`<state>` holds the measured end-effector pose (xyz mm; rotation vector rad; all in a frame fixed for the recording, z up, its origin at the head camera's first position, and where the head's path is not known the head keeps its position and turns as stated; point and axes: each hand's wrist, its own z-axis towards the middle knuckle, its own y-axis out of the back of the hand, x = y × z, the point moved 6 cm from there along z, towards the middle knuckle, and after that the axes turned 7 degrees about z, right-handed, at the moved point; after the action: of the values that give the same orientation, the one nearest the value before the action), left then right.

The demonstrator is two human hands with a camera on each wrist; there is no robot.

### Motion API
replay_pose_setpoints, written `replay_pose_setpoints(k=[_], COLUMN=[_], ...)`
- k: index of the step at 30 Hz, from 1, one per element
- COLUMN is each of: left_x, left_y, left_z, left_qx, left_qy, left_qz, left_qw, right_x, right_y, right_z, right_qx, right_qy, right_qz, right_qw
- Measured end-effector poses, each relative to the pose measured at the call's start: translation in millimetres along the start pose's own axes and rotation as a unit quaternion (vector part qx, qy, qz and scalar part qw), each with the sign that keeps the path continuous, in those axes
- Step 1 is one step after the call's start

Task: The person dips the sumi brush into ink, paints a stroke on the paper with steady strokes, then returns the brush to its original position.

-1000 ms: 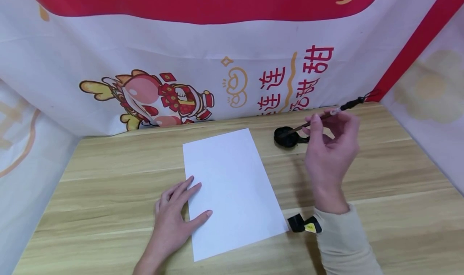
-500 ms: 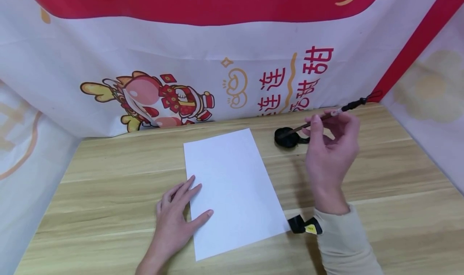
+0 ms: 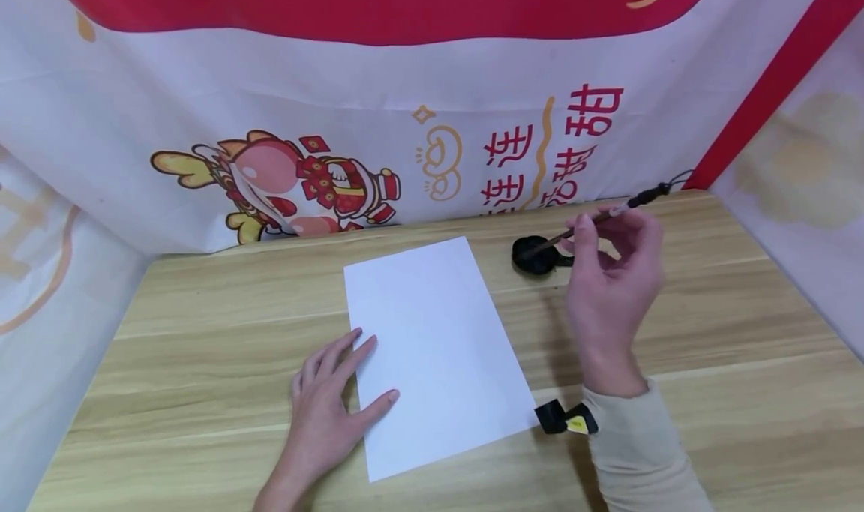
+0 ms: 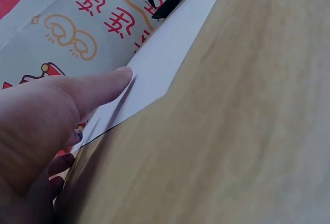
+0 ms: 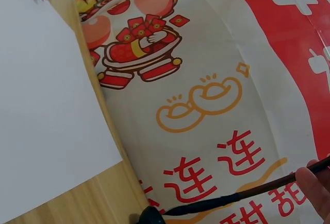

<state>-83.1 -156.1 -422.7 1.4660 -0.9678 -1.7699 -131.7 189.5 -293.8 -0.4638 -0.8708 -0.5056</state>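
Observation:
A blank white sheet of paper [image 3: 439, 354] lies on the wooden table at a slight slant. My left hand [image 3: 327, 414] rests at its left edge, fingers spread, with the thumb and fingertips on the paper. In the left wrist view the thumb [image 4: 105, 87] lies along the sheet. Beyond the paper's right edge, my right hand [image 3: 614, 287] pinches a writing brush [image 5: 247, 193] with a dark handle and a hanging loop. The brush slants down to the left. Its tip is at a small round black dish [image 3: 533, 256], where black on black hides the bristle end.
A white cloth backdrop [image 3: 378, 77] with red and gold print rises behind the wooden table [image 3: 223, 332]. Cloth also hangs at both sides. A black piece with a yellow label [image 3: 567, 418] sits by the right cuff, over the paper's lower right corner.
The right hand and brush have shifted slightly left, with the brush tip still at the dish. The paper and left hand have moved very slightly to the right.

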Motion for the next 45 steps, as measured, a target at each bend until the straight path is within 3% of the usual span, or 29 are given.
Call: replay_pose_setpoints(k=[4, 8, 18, 25, 37, 45], left_x=[0.5, 2.9, 4.7, 4.7, 5.0, 4.9], left_y=[2.0, 5.5, 6.6, 7.8, 8.4, 7.8], left_z=[0.9, -0.7, -0.7, -1.7, -2.6, -1.0], left_qx=[0.003, -0.005, -0.011, -0.015, -0.032, -0.028], left_qy=[0.005, 0.006, 0.001, -0.001, -0.001, 0.003], left_qz=[-0.014, -0.046, -0.064, -0.064, -0.053, -0.055], left_qw=[0.9999, 0.9989, 0.9979, 0.9979, 0.9981, 0.9981], right_x=[8, 13, 31, 44, 52, 49], right_y=[4, 4, -9, -24, -59, -65], right_z=[2, 2, -7, -31, -79, -83], right_qx=[-0.023, -0.019, 0.025, 0.048, 0.119, 0.133], right_qy=[0.010, 0.010, 0.013, -0.023, -0.043, -0.061], right_qz=[0.025, 0.041, 0.093, 0.151, 0.106, 0.113], right_qw=[0.999, 0.999, 0.995, 0.987, 0.986, 0.983])
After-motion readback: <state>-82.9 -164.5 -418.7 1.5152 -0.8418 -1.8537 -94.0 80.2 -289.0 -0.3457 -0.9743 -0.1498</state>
